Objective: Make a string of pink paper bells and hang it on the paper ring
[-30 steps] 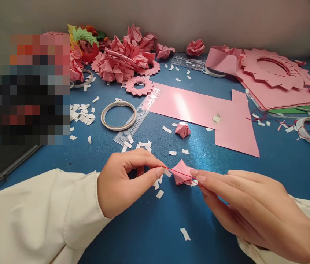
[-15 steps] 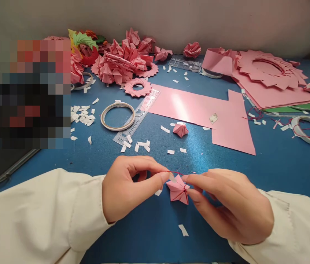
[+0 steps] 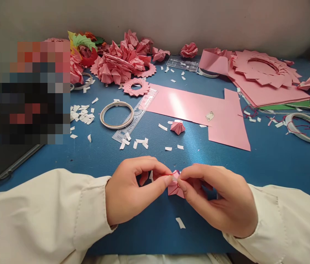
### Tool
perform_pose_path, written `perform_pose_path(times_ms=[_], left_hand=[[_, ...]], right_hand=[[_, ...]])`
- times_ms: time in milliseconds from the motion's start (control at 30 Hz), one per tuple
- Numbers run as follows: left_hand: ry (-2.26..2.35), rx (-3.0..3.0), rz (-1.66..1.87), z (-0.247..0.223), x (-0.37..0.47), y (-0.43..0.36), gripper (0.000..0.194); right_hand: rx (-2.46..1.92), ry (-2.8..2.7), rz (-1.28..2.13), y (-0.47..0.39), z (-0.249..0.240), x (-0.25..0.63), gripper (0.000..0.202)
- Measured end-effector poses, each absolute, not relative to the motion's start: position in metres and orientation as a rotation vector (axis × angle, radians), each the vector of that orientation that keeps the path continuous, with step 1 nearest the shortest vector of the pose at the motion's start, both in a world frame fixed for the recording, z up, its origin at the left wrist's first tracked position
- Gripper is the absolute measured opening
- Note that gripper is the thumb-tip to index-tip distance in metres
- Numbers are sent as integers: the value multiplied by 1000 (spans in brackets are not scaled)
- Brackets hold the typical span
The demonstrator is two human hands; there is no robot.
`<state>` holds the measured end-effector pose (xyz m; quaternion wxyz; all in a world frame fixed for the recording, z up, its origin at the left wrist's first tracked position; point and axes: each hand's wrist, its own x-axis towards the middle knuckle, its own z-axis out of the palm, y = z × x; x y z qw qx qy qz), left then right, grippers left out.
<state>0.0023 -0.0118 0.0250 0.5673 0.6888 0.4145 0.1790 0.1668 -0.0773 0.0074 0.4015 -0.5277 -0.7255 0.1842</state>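
Between my hands a small pink folded-paper star (image 3: 173, 189) lies low over the blue table, partly covered by my fingers. A thin red string (image 3: 173, 173) runs across its top, and another stretch of red shows on its face. My left hand (image 3: 138, 187) is closed, thumb and forefinger pinching the string with a bit of white at the tips. My right hand (image 3: 218, 196) is closed too, its thumb and forefinger meeting over the star's right side, at the string. Just beyond stands a second small pink paper star (image 3: 177, 127).
Ahead lie a roll of tape (image 3: 102, 116), a clear ruler (image 3: 120, 135) and a pink paper sheet (image 3: 182, 104). White scraps (image 3: 82, 115) are scattered about. Folded pink paper pieces (image 3: 116, 66) pile up at the back. Another tape roll (image 3: 291, 128) is at right, a phone (image 3: 6, 161) at left.
My right hand has moved left and its fingertips have come together in a pinch over the star. Less of the star shows now. My left hand has shifted slightly right.
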Motion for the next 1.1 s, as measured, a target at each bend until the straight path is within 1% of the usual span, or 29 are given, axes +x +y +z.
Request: perform_pose_path(times_ms=[133, 367, 567, 833, 1100], left_hand=[[904, 1711, 412, 25, 1, -14, 14], [868, 1725, 492, 23, 0, -17, 17], [806, 1795, 491, 21, -1, -15, 16], [807, 1599, 437, 22, -1, -16, 15], [907, 1456, 375, 24, 0, -15, 17]], right_hand=[[-1313, -1832, 575, -78, 6, 169, 9], [-1262, -1852, 631, -77, 2, 169, 10], [-1219, -1968, 496, -78, 2, 171, 12], [-1081, -2236, 215, -75, 5, 178, 14], [-1088, -2317, 260, -76, 5, 187, 13]])
